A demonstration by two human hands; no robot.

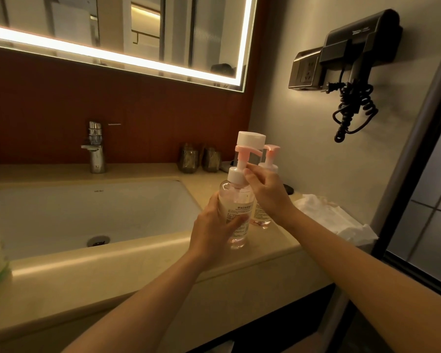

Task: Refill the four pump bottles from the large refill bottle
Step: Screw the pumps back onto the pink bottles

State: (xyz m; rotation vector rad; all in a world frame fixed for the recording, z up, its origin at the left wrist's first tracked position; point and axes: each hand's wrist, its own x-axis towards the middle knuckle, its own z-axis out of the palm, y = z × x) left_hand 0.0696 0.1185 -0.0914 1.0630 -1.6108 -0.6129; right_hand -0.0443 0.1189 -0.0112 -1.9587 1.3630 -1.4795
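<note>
Right of the sink (pixel 87 215), the left hand (pixel 211 226) is gripping a bottle (pixel 236 207), right fingers (pixel 248 172) pinching its pump (pixel 242 159); twisting carelessly risks toppling the rear bottle (pixel 260 217).

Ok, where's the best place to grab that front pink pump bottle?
Round its wide middle, coming from the left, as the left hand does. The pump bottle is upright with a round, smooth body, and a second pump bottle stands close behind on the right. The thin pump neck, which the right hand pinches, probably suits twisting only.
</note>
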